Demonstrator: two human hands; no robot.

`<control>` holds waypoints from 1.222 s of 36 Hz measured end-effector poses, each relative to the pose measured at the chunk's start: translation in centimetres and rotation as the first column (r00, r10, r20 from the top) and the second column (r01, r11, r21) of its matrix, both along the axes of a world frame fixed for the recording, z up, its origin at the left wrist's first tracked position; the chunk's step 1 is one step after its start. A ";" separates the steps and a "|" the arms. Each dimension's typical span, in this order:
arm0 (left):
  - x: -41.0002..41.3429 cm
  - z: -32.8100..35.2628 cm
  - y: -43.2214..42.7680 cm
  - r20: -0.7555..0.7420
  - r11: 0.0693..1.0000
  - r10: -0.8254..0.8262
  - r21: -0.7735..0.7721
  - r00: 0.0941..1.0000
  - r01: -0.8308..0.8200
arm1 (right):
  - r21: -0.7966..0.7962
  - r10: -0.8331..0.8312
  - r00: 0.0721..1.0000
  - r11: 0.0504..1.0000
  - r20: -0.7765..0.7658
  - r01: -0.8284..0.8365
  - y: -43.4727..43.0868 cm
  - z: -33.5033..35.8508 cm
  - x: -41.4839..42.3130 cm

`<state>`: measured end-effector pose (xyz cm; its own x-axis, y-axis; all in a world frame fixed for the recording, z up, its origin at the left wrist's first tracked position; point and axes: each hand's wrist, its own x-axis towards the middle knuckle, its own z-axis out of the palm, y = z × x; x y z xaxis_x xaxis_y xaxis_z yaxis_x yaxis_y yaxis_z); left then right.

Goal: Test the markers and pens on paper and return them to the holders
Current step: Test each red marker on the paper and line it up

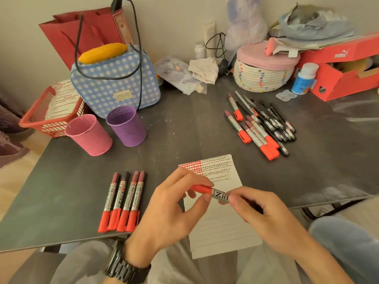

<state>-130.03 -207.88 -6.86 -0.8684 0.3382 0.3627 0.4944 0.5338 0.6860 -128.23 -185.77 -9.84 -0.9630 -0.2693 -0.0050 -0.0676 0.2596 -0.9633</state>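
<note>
— Red-capped silver marker (213, 192): where is it held?
— Above the white lined paper sheet (223, 222), at six o'clock on the dark grey table (184, 130). Its cap is pinched by the left hand (170, 212); its barrel is gripped by the right hand (260, 214).
— And the rest?
— Four matching markers (123, 201) are laid at nine o'clock of the sheet, a pile of markers and black pens (262, 126) at two o'clock. The pink perforated holder (89, 135) and purple perforated holder (127, 126) are stood at ten o'clock.

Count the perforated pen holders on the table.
2: the pink holder near the table's left edge, and the purple holder just right of it, in front of the checked bag. None appears hidden.
</note>
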 end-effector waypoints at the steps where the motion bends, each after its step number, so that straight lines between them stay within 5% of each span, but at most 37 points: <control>1: 0.2 0.1 -0.3 0.005 1.000 -0.003 0.002 1.000 0.003 | -0.014 -0.006 1.000 1.000 0.004 0.006 -0.5 0.0 0.4; 4: 0.9 0.0 -1.3 0.084 0.998 -0.040 0.048 0.996 0.036 | -0.095 -0.024 0.999 0.995 0.032 0.027 -1.6 0.0 1.2; 7: 1.3 0.2 -1.8 0.239 0.919 -0.160 0.390 0.958 0.056 | -0.177 -0.034 0.996 0.983 0.079 0.047 -2.7 -0.2 2.0; 11: 1.6 0.9 -1.4 0.330 0.534 -0.237 0.830 0.914 -0.161 | -0.208 -0.009 0.993 0.978 0.117 0.034 -4.5 -0.6 3.2; 15: 1.8 1.6 -0.3 0.339 0.203 -0.349 0.938 0.874 -0.282 | -0.215 -0.008 0.986 0.976 0.164 0.044 -6.2 -0.7 4.2; 18: 1.8 1.6 0.6 0.353 0.076 -0.384 0.933 0.853 -0.351 | -0.205 -0.041 0.984 0.976 0.176 0.077 -7.0 -0.5 4.9; 28: 1.6 0.4 2.3 0.509 0.033 -0.333 0.848 0.794 -0.530 | -0.093 -0.275 0.951 0.952 0.143 0.290 -8.4 0.4 6.6; 44: 1.9 -0.2 1.7 0.506 -0.014 -0.367 0.836 0.780 -0.549 | -0.045 -0.316 0.940 0.945 0.125 0.324 -9.1 1.1 7.0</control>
